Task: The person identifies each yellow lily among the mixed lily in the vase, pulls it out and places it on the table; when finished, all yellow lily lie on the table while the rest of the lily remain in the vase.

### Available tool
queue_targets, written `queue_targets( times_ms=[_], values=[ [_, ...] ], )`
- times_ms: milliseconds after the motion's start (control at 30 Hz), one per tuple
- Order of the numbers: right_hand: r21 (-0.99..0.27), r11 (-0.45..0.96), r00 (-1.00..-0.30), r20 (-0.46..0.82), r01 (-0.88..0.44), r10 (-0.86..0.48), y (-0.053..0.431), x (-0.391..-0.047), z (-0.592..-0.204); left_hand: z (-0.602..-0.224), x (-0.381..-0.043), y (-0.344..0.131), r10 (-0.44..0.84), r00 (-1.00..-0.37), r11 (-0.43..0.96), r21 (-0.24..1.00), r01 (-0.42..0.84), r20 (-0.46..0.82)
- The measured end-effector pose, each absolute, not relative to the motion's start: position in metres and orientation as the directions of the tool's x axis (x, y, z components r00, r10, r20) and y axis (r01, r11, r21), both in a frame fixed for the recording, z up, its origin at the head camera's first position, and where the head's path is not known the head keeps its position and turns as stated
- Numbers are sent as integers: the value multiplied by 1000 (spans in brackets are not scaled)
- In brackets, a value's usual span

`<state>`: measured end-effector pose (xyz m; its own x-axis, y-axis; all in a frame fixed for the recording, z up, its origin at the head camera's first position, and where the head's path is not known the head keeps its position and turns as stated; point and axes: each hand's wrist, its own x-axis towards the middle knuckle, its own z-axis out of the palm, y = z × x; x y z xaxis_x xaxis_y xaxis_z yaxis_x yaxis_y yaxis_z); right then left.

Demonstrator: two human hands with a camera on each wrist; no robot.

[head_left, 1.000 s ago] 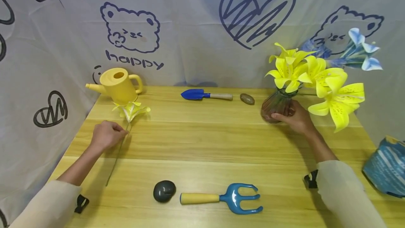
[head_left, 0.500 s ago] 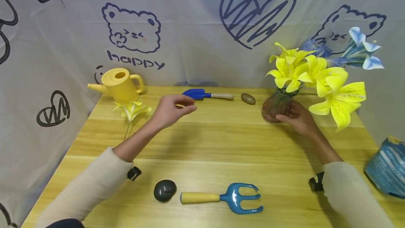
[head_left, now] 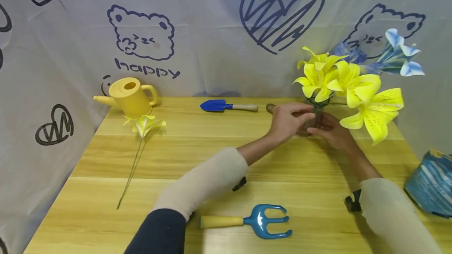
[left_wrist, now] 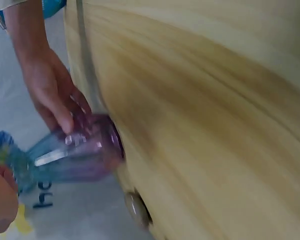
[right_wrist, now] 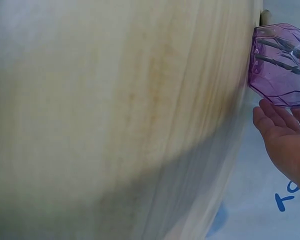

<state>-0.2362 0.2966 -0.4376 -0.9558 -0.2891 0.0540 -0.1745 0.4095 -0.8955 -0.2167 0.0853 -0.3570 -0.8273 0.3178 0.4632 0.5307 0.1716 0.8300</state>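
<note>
In the head view a tinted glass vase (head_left: 319, 116) stands at the right rear of the table, holding yellow lilies (head_left: 318, 77) and blue flowers (head_left: 402, 56). My right hand (head_left: 335, 130) grips its lower body from the right, thumb in front. My left hand (head_left: 287, 120) is at the vase's left side near the neck, with a gap between thumb and fingers; firm contact is hard to judge. The left wrist view shows the vase's purple base (left_wrist: 97, 145). On the left, a loose yellow lily (head_left: 143, 126) with a long stem lies on the table.
A yellow watering can (head_left: 130, 97) stands at the back left. Along the rear edge lie a blue trowel (head_left: 215, 106) and a brown stone (head_left: 270, 107), partly covered by my left hand. A blue hand fork (head_left: 261, 220) lies in front. A blue bag (head_left: 431, 183) stands right.
My left hand has let go of the loose lily, leaving it on the table, and crossed rightward to the vase. My right hand stays on the vase. The left arm now covers the dark stone.
</note>
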Motion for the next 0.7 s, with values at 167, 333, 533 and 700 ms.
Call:
queue_targets(
  times_ms=[167, 333, 533, 700],
  values=[
    [-880, 453, -959, 7, -140, -284, 294, -236, -435, -360, -216, 118, 319, -683, 388, 567, 726, 657],
    [-814, 567, -974, -6, -127, -228, 291, -233, -428, -361, -219, 135, 290, -624, 514, 433, 741, 725],
    [-829, 542, -975, 19, -140, -223, 291, -234, -429, -365, -223, 143, 223, -622, 633, 373, 678, 751],
    [-714, 686, -987, 54, -144, -152, 294, -234, -430, -365, -220, 145, 185, -595, 620, 377, 688, 782]
  ],
)
